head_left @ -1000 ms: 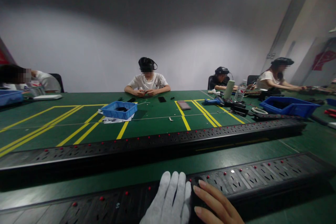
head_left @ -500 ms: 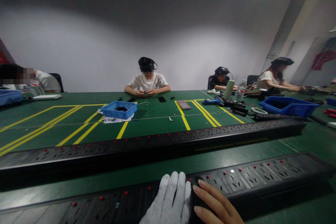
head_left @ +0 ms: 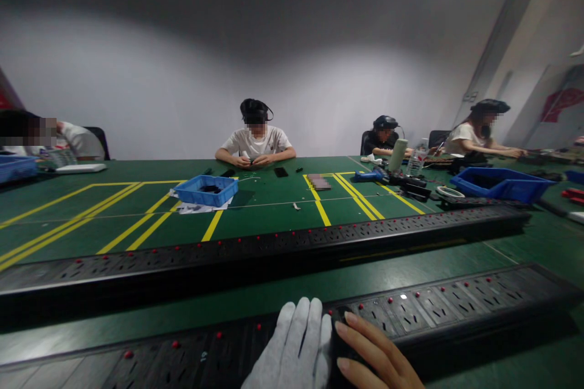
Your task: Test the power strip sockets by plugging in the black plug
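Observation:
My left hand (head_left: 294,349), in a white glove, lies with fingers stretched out on the near black power strip (head_left: 456,304) at the bottom of the view. My bare right hand (head_left: 376,355) is beside it, fingers curved over a small black object (head_left: 340,340) that sits on the same strip between the two hands. What that object is I cannot make out. The strip runs across the green table (head_left: 274,209) and has red buttons along it.
A second long black power strip (head_left: 274,249) lies parallel behind the first. Farther back are a blue tray (head_left: 207,189), a blue bin (head_left: 499,185) at the right, tools and a bottle. Several other people sit at the far side.

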Action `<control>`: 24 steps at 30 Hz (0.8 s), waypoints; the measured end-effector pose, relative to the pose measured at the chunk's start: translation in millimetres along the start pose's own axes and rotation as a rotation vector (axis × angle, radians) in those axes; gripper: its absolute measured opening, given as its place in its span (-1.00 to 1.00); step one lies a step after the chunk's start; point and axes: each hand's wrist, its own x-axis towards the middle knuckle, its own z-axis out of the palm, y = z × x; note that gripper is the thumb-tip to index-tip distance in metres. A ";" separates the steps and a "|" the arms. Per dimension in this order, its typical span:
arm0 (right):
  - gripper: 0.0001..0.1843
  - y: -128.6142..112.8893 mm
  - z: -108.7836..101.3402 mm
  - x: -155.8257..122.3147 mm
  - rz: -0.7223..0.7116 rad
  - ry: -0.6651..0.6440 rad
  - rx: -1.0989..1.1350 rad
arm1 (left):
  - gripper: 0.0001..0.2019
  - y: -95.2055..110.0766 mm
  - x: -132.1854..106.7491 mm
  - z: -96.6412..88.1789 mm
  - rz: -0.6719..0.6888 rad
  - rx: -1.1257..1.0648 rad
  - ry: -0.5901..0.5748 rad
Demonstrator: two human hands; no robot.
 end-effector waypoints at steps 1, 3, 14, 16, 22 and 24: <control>-0.70 -0.2 -0.6 0.5 0.000 -0.003 0.006 | -0.68 -0.2 0.3 -0.1 -0.001 0.001 0.008; -0.71 -0.3 -1.5 1.1 -0.002 0.000 0.013 | -0.68 -0.1 0.3 0.0 0.001 -0.004 0.018; -0.76 0.0 -1.3 -0.2 0.005 -0.001 0.014 | -0.69 0.3 -1.1 -0.2 0.004 -0.007 0.003; -0.76 0.1 -1.1 -0.1 0.004 0.000 0.014 | -0.69 0.2 0.3 -0.7 0.008 -0.010 0.016; -0.76 0.8 0.3 -0.6 -0.003 0.009 0.010 | -0.69 1.4 -1.2 0.5 0.000 -0.012 -0.007; -0.75 0.9 0.4 -1.0 -0.006 0.007 0.005 | -0.69 1.3 -1.8 0.7 -0.003 -0.007 -0.001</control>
